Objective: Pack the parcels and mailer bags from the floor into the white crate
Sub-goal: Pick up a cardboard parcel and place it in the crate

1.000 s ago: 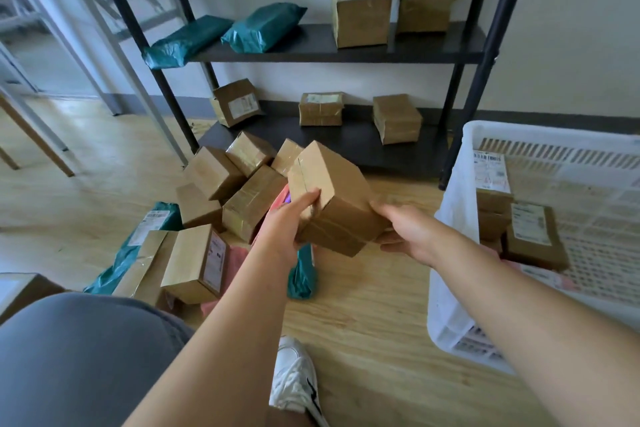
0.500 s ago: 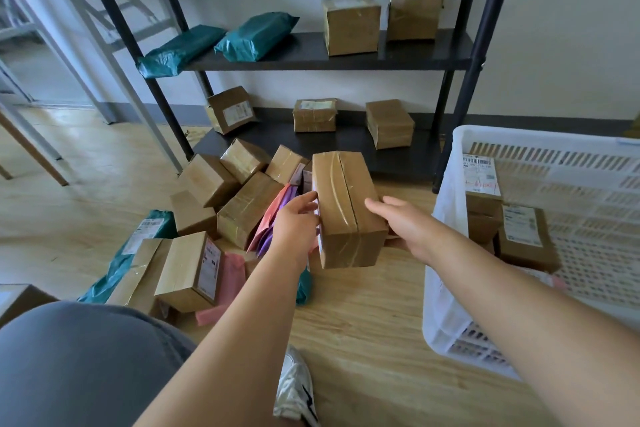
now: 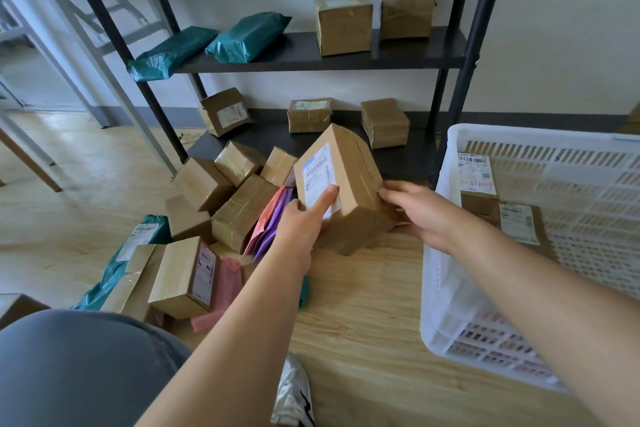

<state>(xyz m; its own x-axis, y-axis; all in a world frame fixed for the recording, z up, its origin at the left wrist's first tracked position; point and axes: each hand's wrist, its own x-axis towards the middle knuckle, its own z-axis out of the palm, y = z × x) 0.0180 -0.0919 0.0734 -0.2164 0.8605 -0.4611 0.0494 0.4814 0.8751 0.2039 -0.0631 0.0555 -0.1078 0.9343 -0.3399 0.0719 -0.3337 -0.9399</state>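
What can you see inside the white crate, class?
At least two labelled brown parcels lie in the white crate; the person's right forearm hides the near part of its floor.

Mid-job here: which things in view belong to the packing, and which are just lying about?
Job: held parcel, gripped by left hand and right hand; white crate with parcels inside; brown parcels piled on the floor; pink and purple mailer bags; green floor bag.
Lying about: black rack; its green bags; its brown boxes; white shoe.
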